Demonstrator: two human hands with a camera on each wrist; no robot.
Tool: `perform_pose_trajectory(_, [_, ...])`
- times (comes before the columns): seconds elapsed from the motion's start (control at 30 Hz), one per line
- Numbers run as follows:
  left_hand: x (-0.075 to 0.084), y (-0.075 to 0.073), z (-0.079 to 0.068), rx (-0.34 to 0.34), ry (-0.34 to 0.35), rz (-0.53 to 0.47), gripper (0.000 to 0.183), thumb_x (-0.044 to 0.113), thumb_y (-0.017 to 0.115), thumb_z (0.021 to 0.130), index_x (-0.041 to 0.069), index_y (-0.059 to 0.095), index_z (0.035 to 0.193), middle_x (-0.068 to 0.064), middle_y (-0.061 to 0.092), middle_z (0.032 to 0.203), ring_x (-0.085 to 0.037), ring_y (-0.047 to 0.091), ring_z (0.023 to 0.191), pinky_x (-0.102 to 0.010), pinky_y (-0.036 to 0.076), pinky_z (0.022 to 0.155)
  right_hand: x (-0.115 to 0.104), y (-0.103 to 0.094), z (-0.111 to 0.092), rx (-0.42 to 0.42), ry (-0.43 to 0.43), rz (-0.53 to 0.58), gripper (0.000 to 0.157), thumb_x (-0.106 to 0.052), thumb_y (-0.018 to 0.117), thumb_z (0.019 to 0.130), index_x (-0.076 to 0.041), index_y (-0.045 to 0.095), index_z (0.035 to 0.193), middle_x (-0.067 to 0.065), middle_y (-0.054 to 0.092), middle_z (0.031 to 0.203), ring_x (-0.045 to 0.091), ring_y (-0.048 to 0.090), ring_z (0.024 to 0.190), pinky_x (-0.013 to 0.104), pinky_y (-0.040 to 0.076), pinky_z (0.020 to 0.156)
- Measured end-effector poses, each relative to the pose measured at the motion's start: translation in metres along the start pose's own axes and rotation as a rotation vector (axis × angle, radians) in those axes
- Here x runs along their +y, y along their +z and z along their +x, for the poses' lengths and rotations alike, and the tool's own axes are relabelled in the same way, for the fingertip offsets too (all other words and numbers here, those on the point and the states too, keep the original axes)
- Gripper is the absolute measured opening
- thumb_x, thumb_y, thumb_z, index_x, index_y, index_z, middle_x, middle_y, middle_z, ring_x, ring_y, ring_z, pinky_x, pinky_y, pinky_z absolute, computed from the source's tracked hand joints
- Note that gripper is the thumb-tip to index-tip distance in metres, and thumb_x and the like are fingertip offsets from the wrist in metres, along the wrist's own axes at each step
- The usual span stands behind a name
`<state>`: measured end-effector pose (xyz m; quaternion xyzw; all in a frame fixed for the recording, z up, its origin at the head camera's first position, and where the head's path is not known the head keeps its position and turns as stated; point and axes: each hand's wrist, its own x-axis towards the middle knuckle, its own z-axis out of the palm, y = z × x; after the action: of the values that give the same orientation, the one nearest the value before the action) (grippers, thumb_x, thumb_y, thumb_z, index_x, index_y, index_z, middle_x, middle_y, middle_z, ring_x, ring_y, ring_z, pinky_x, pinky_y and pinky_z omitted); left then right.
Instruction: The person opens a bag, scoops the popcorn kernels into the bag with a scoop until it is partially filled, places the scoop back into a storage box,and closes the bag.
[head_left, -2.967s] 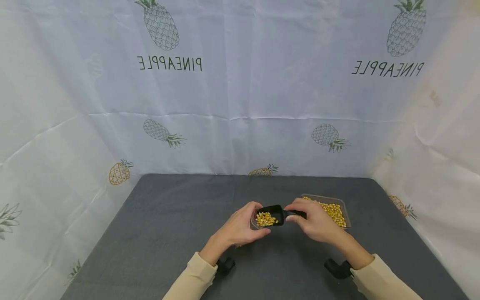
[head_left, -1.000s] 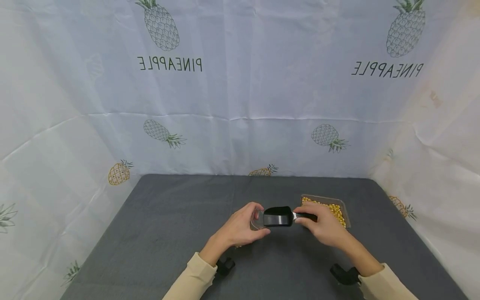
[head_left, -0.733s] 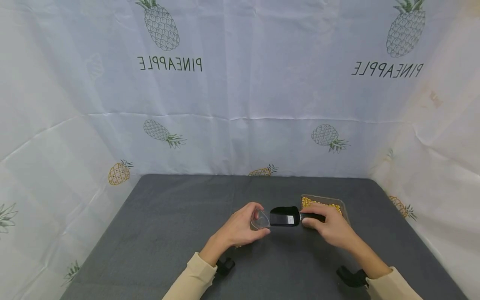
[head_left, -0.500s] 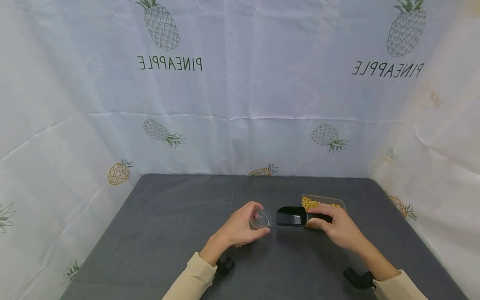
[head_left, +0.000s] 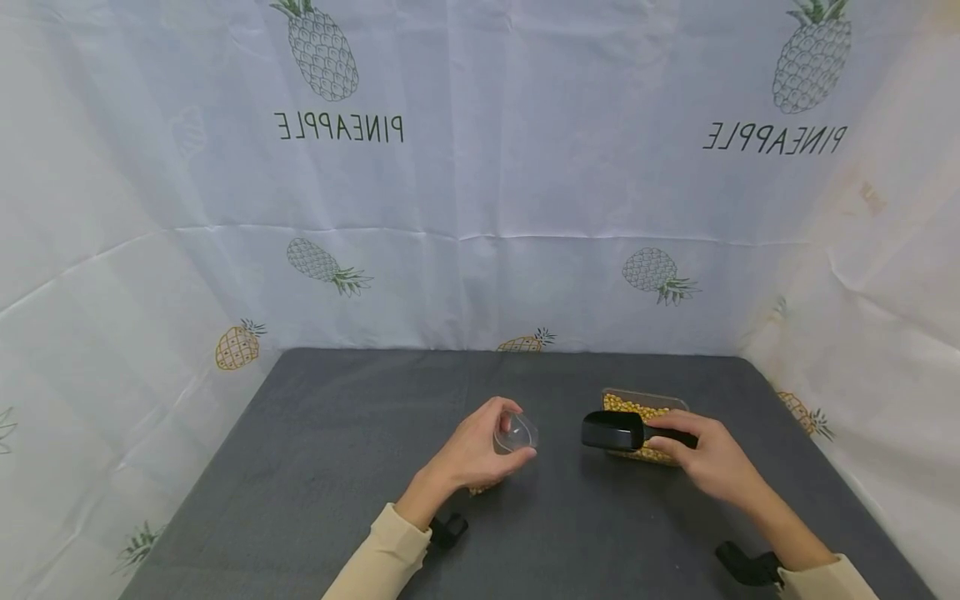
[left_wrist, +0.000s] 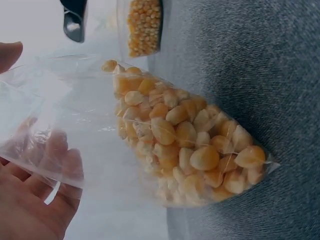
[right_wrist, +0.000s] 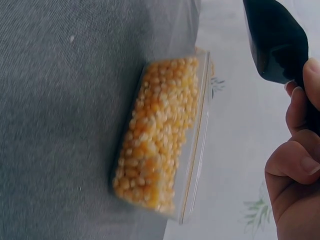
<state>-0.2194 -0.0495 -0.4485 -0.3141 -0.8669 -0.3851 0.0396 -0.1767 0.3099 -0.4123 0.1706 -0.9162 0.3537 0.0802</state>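
My left hand (head_left: 472, 454) holds the mouth of a clear plastic bag (head_left: 519, 432), thumb and fingers spread around its rim. In the left wrist view, corn kernels (left_wrist: 190, 150) fill the bag's lower part, which stands on the grey cloth. My right hand (head_left: 712, 458) grips the handle of a black scoop (head_left: 613, 431), with thumb and fingers curled round it. No kernels show on the scoop. It is raised above the table, overlapping the near left part of a clear plastic box (right_wrist: 194, 150) of corn kernels (head_left: 624, 405) in the head view.
A dark grey cloth (head_left: 360, 450) covers the table. White curtains (head_left: 480, 183) with pineapple prints enclose its back and sides. A small pale speck (right_wrist: 72, 38) lies on the cloth near the box. Black camera mounts (head_left: 450, 531) are strapped to both wrists.
The scoop carried kernels at the bag's mouth, then tipped over and came away without any in sight. My right hand has moved right with it, toward the box. My left hand shifted slightly left.
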Motion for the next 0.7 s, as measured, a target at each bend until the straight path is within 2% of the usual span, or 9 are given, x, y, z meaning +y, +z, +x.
perform_pose_trajectory(0.23, [0.004,-0.004,0.0,0.039,0.026,-0.023,0.056,0.041,0.074,0.091,0.009,0.054,0.132,0.007,0.049,0.098,-0.01,0.049,0.085,-0.028,0.044,0.073,0.007,-0.009,-0.005,0.025,0.006,-0.046,0.027,-0.013,0.07,0.097,-0.002,0.071,0.121,0.022,0.066,0.123,0.051,0.056,0.118,0.067,0.046,0.089])
perform_pose_trajectory(0.47, [0.0,-0.001,0.0,-0.011,0.0,-0.015,0.059,0.044,0.073,0.092,0.008,0.052,0.134,0.005,0.05,0.1,-0.009,0.048,0.083,-0.026,0.043,0.071,0.015,-0.014,-0.008,0.035,0.004,-0.075,0.026,-0.012,0.071,0.096,-0.003,0.072,0.121,0.021,0.066,0.122,0.05,0.058,0.116,0.065,0.047,0.087])
perform_pose_trajectory(0.7, [-0.001,0.001,0.0,-0.013,-0.009,-0.013,0.058,0.044,0.072,0.092,0.009,0.052,0.134,0.005,0.051,0.1,-0.009,0.048,0.084,-0.026,0.043,0.071,0.022,-0.019,-0.01,0.046,0.014,-0.113,0.027,-0.016,0.07,0.098,-0.002,0.071,0.121,0.021,0.066,0.123,0.049,0.058,0.114,0.063,0.049,0.085])
